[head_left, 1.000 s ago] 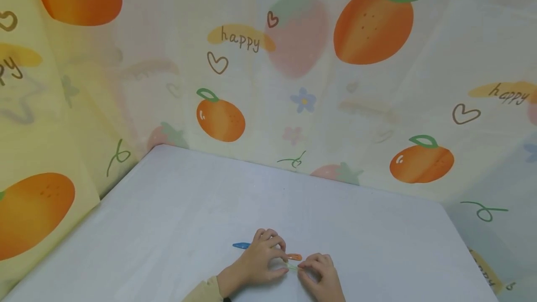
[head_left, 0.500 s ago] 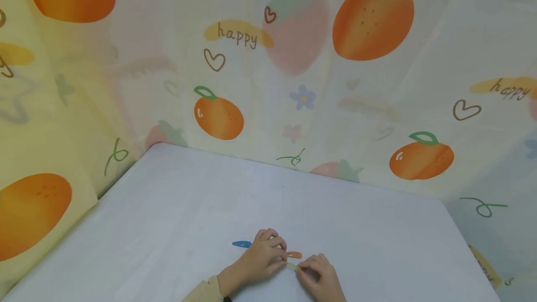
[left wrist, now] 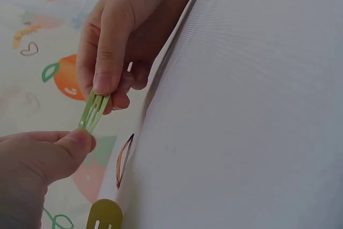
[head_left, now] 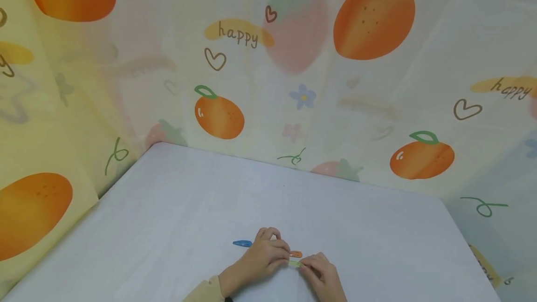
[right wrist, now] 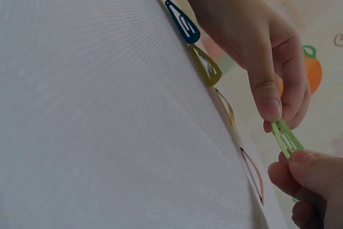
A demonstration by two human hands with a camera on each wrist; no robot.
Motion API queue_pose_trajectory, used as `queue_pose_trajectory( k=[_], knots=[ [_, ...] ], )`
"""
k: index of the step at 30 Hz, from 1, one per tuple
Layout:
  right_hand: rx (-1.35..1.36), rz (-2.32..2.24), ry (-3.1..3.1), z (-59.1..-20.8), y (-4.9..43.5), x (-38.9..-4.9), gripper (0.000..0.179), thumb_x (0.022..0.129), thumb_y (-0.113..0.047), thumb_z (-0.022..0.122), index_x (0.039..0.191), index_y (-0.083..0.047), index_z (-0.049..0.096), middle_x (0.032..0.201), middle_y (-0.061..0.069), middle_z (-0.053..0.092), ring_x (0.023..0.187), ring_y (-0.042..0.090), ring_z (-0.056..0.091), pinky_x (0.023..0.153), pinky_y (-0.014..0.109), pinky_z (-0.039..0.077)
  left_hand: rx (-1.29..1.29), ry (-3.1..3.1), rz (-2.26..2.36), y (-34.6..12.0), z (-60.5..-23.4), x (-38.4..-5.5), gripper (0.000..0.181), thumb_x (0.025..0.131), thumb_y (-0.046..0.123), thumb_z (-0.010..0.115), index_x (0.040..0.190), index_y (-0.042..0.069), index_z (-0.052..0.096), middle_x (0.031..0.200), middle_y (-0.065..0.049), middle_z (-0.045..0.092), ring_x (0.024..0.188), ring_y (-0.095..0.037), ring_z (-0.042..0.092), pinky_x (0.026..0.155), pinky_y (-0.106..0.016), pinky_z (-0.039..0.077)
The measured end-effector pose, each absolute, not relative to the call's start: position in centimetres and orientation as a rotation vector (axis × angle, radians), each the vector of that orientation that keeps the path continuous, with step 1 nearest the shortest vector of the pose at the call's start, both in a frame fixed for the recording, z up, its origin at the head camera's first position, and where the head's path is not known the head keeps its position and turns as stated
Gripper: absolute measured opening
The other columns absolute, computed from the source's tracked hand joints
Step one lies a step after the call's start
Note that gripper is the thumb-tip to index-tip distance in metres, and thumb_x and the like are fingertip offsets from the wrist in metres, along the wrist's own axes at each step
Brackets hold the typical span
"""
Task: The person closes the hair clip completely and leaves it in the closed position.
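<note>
The green hair clip (left wrist: 95, 112) was between the two hands, just on the near side of the orange clip (head_left: 296, 254) and apart from it; it looked thin, slotted and very light, probably springy metal, stiff along its length yet easily bent out of line if twisted; its smooth coat was likely a little slippery, so the two ends seemed the best places to pinch, with the middle prong left free to flex. The left hand (head_left: 262, 257), left of the orange clip, pinched one end by thumb and finger; the right hand (head_left: 320, 271), right of and nearer than the orange clip, pinched the other. Leftward from the orange clip lay a yellow clip (right wrist: 229, 108), then an olive clip (right wrist: 213, 76), with a blue clip (head_left: 241, 243) farther left; the white tabletop (head_left: 209, 199) stretched beyond the orange clip towards a fruit-printed cloth (head_left: 356, 101).
</note>
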State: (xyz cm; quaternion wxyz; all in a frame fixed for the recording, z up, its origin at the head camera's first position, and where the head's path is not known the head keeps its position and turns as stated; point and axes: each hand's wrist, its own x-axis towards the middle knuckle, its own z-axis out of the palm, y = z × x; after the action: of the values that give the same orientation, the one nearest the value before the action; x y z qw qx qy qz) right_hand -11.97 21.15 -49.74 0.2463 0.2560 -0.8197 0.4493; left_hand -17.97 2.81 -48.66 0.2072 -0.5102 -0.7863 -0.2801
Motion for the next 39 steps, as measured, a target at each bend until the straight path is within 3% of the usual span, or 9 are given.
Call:
queue_pose_trajectory(
  k=[20, 26, 39],
  knots=[
    [0.712, 1.515, -2.254, -49.57, 21.48, -12.16, 0.015, 0.072, 0.004, 0.051, 0.080, -0.006, 0.057, 0.074, 0.002, 0.054, 0.060, 0.009, 0.043, 0.049, 0.020, 0.036, -1.361, -2.285, -1.030, 3.08, -48.50, -17.94, 0.013, 0.071, 0.032, 0.052, 0.074, 0.023, 0.061, 0.086, 0.017, 0.053, 0.083, -0.004, 0.029, 0.067, -0.032, 0.015],
    [0.578, 1.824, -2.355, -49.47, 21.51, -11.65, 0.009, 0.078, -0.006, 0.047, 0.079, -0.005, 0.056, 0.073, 0.004, 0.055, 0.062, 0.013, 0.048, 0.053, 0.025, 0.039, -1.371, -2.278, -1.084, 3.00, -48.41, -17.76, 0.015, 0.071, 0.035, 0.050, 0.070, 0.024, 0.060, 0.084, 0.017, 0.053, 0.081, -0.004, 0.029, 0.065, -0.030, 0.016],
    [0.319, 1.878, -2.434, -49.32, 21.24, -11.44, 0.012, 0.078, -0.012, 0.047, 0.076, -0.002, 0.053, 0.067, 0.003, 0.051, 0.058, 0.009, 0.045, 0.052, 0.023, 0.038, -1.325, -2.323, -0.984, 3.14, -48.61, -17.52, 0.017, 0.072, 0.039, 0.049, 0.069, 0.026, 0.059, 0.079, 0.021, 0.048, 0.081, -0.004, 0.030, 0.067, -0.029, 0.018]
  ],
)
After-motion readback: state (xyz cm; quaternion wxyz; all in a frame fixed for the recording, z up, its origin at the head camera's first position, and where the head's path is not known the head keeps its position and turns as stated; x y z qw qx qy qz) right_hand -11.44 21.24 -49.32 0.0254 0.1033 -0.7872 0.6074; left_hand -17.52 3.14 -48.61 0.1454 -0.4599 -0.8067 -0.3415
